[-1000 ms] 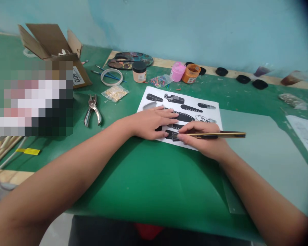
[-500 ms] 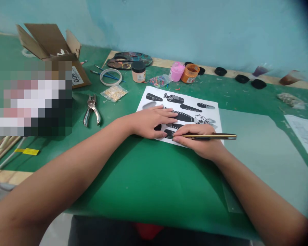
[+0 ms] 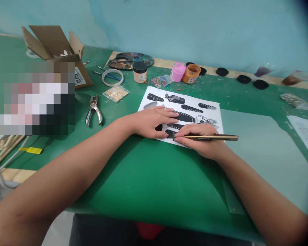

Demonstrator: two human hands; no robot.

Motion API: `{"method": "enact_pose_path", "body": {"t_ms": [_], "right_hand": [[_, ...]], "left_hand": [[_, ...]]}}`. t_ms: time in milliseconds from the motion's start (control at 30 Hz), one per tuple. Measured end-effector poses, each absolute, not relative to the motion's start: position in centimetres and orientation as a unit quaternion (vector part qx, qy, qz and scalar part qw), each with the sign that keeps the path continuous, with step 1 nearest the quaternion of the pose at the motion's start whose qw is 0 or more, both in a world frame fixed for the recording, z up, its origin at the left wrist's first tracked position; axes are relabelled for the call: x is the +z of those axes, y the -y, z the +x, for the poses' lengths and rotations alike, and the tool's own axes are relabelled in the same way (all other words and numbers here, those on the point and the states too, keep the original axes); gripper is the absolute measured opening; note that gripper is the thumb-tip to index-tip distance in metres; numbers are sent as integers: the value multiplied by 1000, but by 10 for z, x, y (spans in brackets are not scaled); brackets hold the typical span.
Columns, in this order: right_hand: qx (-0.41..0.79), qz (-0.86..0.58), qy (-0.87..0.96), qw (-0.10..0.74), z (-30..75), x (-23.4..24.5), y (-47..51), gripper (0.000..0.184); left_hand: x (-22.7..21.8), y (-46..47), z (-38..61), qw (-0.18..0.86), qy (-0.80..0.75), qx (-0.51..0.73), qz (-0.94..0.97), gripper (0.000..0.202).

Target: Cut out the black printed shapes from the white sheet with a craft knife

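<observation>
My left hand (image 3: 155,122) lies flat with fingers spread on a white printed sheet (image 3: 207,100), pressing it to the table. Black shapes with white details cover the sheet, and part of them is hidden under both hands. Pinched in my right hand (image 3: 204,141) is a slim gold and black pen (image 3: 218,137), its back end pointing right. Its tip is down at a black shape near the sheet's lower edge, close to my left thumb; I cannot tell whether it touches the paper.
A translucent plastic sheet (image 3: 259,150) lies to the right. On the left are hole-punch pliers (image 3: 93,111) and an open cardboard box (image 3: 78,70). Behind the paper stand paint jars (image 3: 178,72), a palette (image 3: 146,60), a tape ring (image 3: 104,79) and small bags (image 3: 116,93).
The view has shifted slightly, so the whole scene sits a little farther right. Both hands hold nearly the same place on the paper, the pen still in my right hand.
</observation>
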State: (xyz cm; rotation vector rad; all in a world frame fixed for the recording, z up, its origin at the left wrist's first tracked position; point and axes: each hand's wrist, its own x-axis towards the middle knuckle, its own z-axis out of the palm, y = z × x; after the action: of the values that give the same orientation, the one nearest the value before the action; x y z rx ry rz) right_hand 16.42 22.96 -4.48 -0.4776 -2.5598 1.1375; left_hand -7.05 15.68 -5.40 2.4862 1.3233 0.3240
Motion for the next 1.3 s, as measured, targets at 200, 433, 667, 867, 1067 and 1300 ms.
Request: {"method": "enact_pose_path", "body": {"t_ms": [200, 433, 667, 867, 1067, 1300], "right_hand": [[418, -148, 885, 142, 166, -46, -235, 9], [425, -160, 882, 126, 166, -44, -237, 8], [420, -212, 870, 143, 167, -46, -236, 9], [421, -193, 875, 141, 165, -47, -233, 8], [423, -170, 878, 147, 165, -49, -234, 7], [440, -153, 875, 134, 165, -46, -235, 5]], "left_hand": [[-56, -157, -72, 154, -462, 114, 866, 61], [-55, -157, -71, 162, -465, 114, 863, 62], [-55, -156, -70, 172, -466, 129, 858, 62], [-53, -156, -69, 161, -473, 112, 859, 61], [-54, -157, -69, 159, -469, 117, 861, 62], [-54, -157, -69, 154, -467, 117, 863, 62]]}}
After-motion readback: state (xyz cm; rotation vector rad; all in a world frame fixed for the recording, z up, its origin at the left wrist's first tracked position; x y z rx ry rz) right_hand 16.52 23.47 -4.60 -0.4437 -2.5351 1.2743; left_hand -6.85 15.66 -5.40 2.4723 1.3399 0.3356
